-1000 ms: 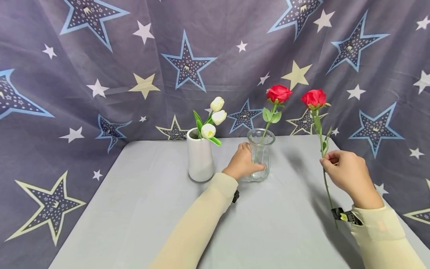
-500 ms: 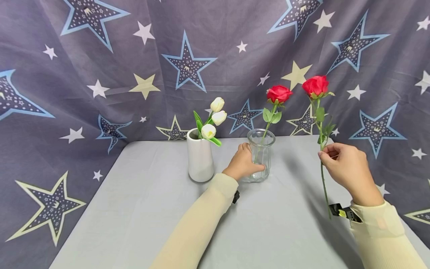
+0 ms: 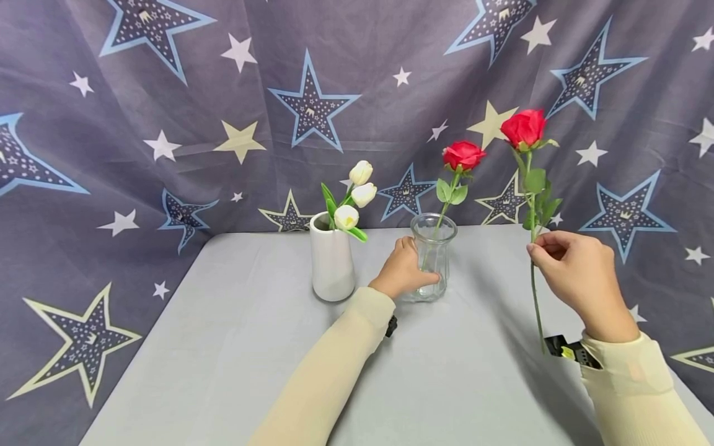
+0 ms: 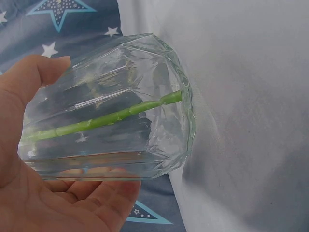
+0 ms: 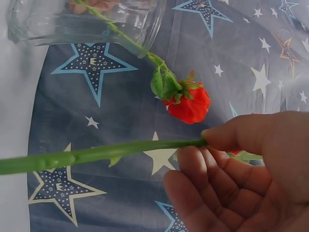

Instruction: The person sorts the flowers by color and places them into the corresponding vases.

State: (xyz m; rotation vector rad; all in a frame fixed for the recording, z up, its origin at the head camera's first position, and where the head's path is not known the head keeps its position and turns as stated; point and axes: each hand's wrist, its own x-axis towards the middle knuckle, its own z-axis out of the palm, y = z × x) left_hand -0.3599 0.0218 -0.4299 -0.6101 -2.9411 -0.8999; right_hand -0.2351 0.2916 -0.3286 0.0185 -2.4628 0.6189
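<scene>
My left hand (image 3: pixel 404 271) grips a clear glass vase (image 4: pixel 111 92) low on its side, thumb and fingers on opposite faces. One red rose (image 3: pixel 464 155) leans in that vase; its green stem (image 4: pixel 106 118) reaches down to the bottom. To the right, my right hand (image 3: pixel 577 272) pinches the stem (image 5: pixel 96 153) of a second red rose (image 3: pixel 524 129) between thumb and fingertips. This rose is held upright beside the vase, apart from it, with its lower stem hanging below the hand. Its bloom is mostly hidden behind the hand in the right wrist view.
A white vase (image 3: pixel 333 266) with several white tulips (image 3: pixel 362 194) stands left of the glass vase on the grey-covered table (image 3: pixel 234 347). Behind hangs a dark curtain (image 3: pixel 390 111) with a star print, close to the table's back edge.
My right hand has lifted slightly, raising the second rose higher and turning it a little so more leaves show. The left hand and the glass vase have stayed in place.
</scene>
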